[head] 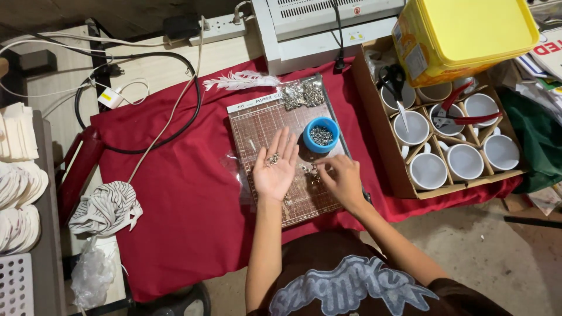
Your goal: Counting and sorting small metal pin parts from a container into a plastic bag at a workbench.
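Observation:
My left hand point(275, 168) lies palm up over a brown gridded paper cutter board point(257, 126), fingers apart, with a few small metal pieces point(273, 158) resting on the palm. My right hand point(342, 180) is palm down just to its right, fingertips pinching at loose metal pieces point(310, 170) on the board. Whether it grips one I cannot tell. A small blue cup point(321, 134) full of the same pieces stands just beyond both hands. A bag of shiny metal parts point(302, 94) lies at the board's far edge.
A red cloth point(175, 193) covers the table. To the right, a cardboard box point(374, 123) holds several white mugs, scissors and red pliers, with a yellow tub point(462, 35) on it. A white feather point(240, 81), cables, a power strip, a white machine and a striped cloth point(105, 208) lie around.

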